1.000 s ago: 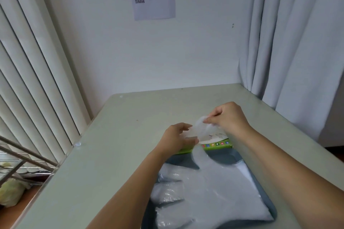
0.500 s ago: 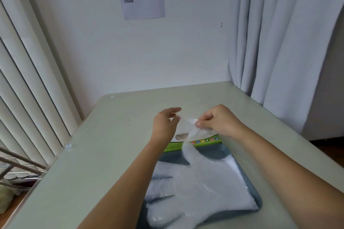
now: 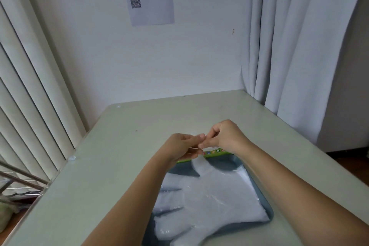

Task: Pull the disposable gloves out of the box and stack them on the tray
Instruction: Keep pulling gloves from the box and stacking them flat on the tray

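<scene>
My left hand and my right hand meet fingertip to fingertip just above the glove box. Only the box's green front edge shows under them. Both hands pinch a clear disposable glove; just a thin pale edge of it shows between the fingers. In front of the box lies a blue-grey tray. A stack of clear gloves lies flat on it, fingers toward me and the thumb pointing at the box.
The pale green table meets a white wall at the back. Vertical blinds hang at the left and white curtains at the right. A metal rack stands beyond the table's left edge.
My left hand has left the box and risen to meet my right hand. The loose glove that hung from my right hand is now gathered between both hands' fingertips.
</scene>
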Available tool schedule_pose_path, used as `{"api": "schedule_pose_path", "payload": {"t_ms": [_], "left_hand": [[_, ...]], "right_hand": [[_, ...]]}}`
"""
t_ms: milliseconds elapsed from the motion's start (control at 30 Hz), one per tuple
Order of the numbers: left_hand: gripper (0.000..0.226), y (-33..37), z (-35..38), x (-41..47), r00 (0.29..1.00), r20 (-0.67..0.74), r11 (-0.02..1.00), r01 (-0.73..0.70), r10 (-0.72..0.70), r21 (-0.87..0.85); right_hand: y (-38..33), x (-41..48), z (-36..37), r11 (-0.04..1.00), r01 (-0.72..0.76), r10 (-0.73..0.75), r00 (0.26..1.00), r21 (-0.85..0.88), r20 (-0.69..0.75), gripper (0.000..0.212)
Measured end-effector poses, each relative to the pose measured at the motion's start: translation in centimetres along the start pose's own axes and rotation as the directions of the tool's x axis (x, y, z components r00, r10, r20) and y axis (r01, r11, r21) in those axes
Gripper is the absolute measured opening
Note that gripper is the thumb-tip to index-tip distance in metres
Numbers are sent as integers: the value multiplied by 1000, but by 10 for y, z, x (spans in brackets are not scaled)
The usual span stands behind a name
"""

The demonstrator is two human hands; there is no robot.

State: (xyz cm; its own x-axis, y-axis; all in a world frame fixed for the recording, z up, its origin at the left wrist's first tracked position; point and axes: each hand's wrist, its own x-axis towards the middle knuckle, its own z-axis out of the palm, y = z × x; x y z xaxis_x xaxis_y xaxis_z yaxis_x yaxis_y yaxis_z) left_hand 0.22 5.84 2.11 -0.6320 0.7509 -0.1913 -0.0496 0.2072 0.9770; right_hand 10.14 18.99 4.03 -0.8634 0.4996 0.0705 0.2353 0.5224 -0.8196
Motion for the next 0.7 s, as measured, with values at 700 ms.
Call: {"api": "schedule_pose_path", "payload": {"t_ms": [700], "left_hand": [[29,-15,-34,29,883,-458,976,-2,104,217]], "right_hand": [[31,34,5,934,-117,187,965,337,-186,21]]}}
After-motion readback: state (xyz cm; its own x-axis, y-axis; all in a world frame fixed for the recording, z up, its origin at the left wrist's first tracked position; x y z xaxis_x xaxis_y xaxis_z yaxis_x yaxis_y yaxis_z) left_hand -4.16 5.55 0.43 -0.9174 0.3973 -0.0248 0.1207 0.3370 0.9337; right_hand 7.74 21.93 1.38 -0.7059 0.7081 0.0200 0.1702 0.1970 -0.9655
